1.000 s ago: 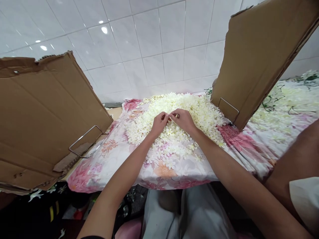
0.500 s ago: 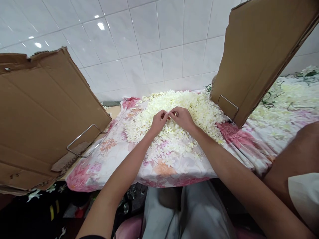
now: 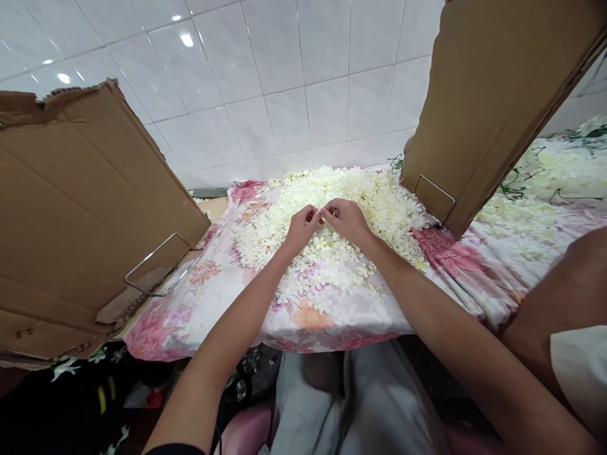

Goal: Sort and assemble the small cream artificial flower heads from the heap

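Note:
My left hand (image 3: 303, 226) and my right hand (image 3: 346, 218) meet fingertip to fingertip over a heap of small white artificial-looking flowers (image 3: 389, 205). Both hands are closed in a pinch, thumb against fingers. Whatever lies between the fingertips is too small to make out. Under the hands the flowers spread across a floral cloth (image 3: 222, 316), with loose blossoms (image 3: 320, 302) scattered toward its front edge.
Upright cardboard panels stand at left (image 3: 85, 221) and right (image 3: 478, 107), each with a wire bookend-like support (image 3: 149, 265). A white tiled wall (image 3: 279, 63) rises behind. At right, another person's arm (image 3: 559, 284) is near more flowers (image 3: 569, 170) with green stems.
The view has shifted slightly, so the table sits a little higher in it. My hands stay pinched together over the heap with hardly any change.

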`<control>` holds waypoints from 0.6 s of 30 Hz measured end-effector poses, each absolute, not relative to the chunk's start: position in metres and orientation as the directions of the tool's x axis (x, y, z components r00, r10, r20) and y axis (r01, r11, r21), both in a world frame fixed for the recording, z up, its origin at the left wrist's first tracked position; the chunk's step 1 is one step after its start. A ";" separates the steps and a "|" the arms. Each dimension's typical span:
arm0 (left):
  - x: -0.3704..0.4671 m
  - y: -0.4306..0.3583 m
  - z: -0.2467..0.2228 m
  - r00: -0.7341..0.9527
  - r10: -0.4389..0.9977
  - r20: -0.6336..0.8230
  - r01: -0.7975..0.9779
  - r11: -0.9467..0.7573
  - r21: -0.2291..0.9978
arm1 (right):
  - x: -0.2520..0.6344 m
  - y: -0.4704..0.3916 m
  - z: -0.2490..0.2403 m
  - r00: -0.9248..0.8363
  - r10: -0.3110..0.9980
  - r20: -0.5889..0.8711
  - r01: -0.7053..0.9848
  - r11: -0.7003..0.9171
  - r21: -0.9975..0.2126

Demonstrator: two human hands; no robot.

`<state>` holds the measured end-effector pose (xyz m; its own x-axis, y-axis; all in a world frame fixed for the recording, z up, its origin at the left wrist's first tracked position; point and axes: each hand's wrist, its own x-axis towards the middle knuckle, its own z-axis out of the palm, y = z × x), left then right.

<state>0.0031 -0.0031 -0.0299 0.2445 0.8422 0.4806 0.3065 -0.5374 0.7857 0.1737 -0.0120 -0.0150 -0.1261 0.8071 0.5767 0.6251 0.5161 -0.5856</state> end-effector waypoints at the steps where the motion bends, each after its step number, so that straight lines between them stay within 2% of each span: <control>1: 0.003 -0.003 -0.030 0.242 0.846 0.474 0.311 -0.531 0.789 | 0.174 -0.012 -0.015 -0.126 0.810 0.572 0.623 0.514 -0.590; 18: 0.002 -0.002 -0.031 0.264 0.833 0.485 0.356 -0.552 0.754 | 0.173 -0.011 -0.014 -0.142 0.830 0.540 0.676 0.479 -0.560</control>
<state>0.0018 -0.0020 -0.0307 0.2642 0.8334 0.4853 0.3556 -0.5520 0.7543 0.1735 -0.0115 -0.0141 -0.1417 0.8299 0.5396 0.6761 0.4793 -0.5596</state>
